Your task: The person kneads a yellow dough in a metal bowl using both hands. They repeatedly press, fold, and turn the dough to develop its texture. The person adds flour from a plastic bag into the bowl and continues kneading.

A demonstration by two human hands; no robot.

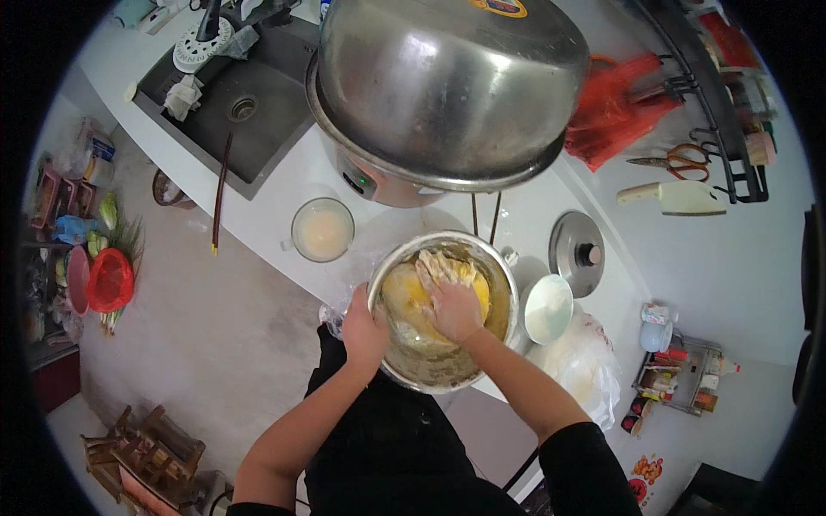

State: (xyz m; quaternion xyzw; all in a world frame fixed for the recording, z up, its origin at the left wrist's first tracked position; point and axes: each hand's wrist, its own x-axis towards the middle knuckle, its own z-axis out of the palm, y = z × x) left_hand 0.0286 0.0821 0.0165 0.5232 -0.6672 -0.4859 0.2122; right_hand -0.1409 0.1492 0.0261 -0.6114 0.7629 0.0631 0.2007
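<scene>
A round metal bowl (505,271) stands at the counter's near edge, holding a mass of yellow dough (403,293) streaked with pale flour. My left hand (365,332) grips the bowl's left rim. Inside, my right hand (455,309) presses on the dough. Ragged, sticky dough covers its fingers, so whether they close on the dough is unclear. Touching or close by the bowl's right side is a white bowl (548,309) with pale powder inside. A glass mug (322,229) of cloudy, pale liquid stands to the upper left.
A large metal basin (452,90) sits upside down over an appliance (371,184) behind the bowl. Chopsticks (222,193) overhang the counter beside the grey sink (277,122). At right are a pot lid (574,251), a plastic bag (584,367), and a hanging cleaver (687,198) and scissors (677,161).
</scene>
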